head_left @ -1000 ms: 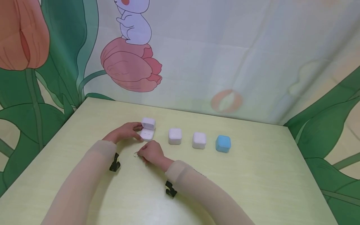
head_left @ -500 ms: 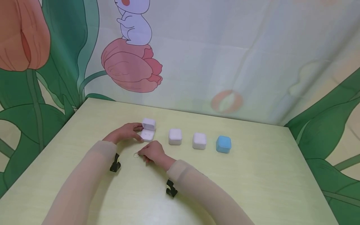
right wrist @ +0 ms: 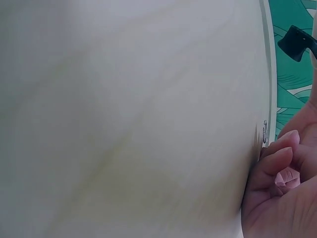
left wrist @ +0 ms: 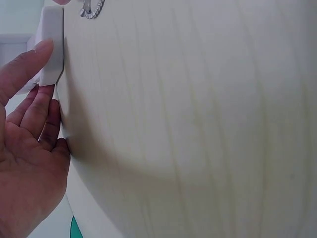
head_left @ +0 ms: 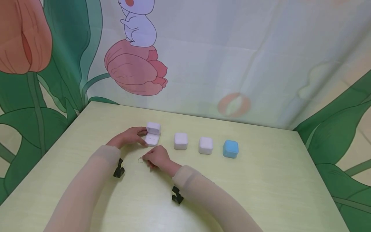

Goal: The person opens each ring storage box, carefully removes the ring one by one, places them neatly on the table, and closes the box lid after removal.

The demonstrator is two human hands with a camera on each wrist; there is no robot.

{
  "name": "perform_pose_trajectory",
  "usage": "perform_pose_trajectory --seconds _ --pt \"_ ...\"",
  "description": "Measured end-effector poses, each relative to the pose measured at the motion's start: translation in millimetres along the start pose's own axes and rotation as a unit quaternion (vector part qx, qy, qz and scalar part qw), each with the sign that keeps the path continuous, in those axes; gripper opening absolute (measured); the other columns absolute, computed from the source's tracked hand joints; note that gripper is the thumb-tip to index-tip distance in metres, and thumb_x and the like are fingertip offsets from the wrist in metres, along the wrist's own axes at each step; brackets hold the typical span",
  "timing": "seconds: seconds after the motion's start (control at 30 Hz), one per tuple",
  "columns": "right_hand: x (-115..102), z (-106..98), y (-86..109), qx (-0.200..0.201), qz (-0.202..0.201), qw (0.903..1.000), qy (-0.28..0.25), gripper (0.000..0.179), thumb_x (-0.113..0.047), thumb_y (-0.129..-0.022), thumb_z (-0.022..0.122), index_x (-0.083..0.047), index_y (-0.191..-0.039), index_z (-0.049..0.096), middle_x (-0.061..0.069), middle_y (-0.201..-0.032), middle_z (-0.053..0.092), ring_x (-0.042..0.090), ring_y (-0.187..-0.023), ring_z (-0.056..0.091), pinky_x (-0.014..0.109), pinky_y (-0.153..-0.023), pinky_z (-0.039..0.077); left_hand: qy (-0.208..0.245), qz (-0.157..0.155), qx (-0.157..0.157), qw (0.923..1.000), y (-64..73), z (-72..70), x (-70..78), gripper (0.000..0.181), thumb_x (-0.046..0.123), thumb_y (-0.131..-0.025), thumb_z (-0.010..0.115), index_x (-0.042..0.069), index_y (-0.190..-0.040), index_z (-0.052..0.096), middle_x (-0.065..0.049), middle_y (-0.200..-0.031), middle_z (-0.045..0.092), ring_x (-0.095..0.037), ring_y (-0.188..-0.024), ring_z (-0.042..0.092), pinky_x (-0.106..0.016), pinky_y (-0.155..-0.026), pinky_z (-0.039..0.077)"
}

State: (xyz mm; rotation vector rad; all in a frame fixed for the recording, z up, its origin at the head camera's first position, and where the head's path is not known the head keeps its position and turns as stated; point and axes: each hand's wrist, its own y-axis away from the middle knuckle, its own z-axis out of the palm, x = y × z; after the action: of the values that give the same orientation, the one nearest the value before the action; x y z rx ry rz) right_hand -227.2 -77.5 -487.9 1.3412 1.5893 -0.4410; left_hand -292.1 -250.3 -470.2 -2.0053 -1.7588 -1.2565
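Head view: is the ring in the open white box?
No, the ring is outside the open white box, held by the right hand.

Silver ring (left wrist: 91, 16) near open white box (head_left: 152, 140)

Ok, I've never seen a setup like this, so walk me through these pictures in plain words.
There is no machine, just a person's two bare hands. The wide picture comes from a camera worn on the head, looking forward and down. The two closer ones come from a camera on each wrist; the black pieces by the sleeves are probably those. On the table stand an open white box and, in a row to its right, two closed white boxes and a blue box. The left hand has its grip on the open white box. The right hand has curled fingers right at a ring; whether its grip has pinched it, I can't tell.
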Motion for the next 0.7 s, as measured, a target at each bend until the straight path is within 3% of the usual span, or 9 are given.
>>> perform_pose_trajectory --seconds 0.37,0.7 --pt "-0.8 -0.8 -0.3 0.000 0.014 0.9997 -0.018 0.023 -0.014 -0.096 0.064 0.000 -0.081 0.073 -0.006 -0.046 0.049 0.005 -0.038 0.045 0.016 -0.040 0.037 0.005 0.000 -0.005 1.0000 -2.2 -1.9 -3.6 0.096 0.026 -0.086 0.079 -0.004 -0.159 0.025 -0.021 -0.164 0.033 -0.044 -0.158 0.017 -0.064 -0.128 0.011" --pt "-7.5 -8.9 7.3 -0.001 0.013 0.9994 -0.031 0.024 -0.017 -0.100 0.059 0.003 -0.093 0.071 -0.002 -0.055 0.049 0.009 -0.045 0.046 0.018 -0.044 0.040 0.002 -0.006 -0.001 1.0000 -0.1 0.3 0.7 0.089 0.018 -0.090 0.073 -0.005 -0.160 0.023 -0.023 -0.165 0.031 -0.045 -0.158 0.016 -0.063 -0.129 0.011"
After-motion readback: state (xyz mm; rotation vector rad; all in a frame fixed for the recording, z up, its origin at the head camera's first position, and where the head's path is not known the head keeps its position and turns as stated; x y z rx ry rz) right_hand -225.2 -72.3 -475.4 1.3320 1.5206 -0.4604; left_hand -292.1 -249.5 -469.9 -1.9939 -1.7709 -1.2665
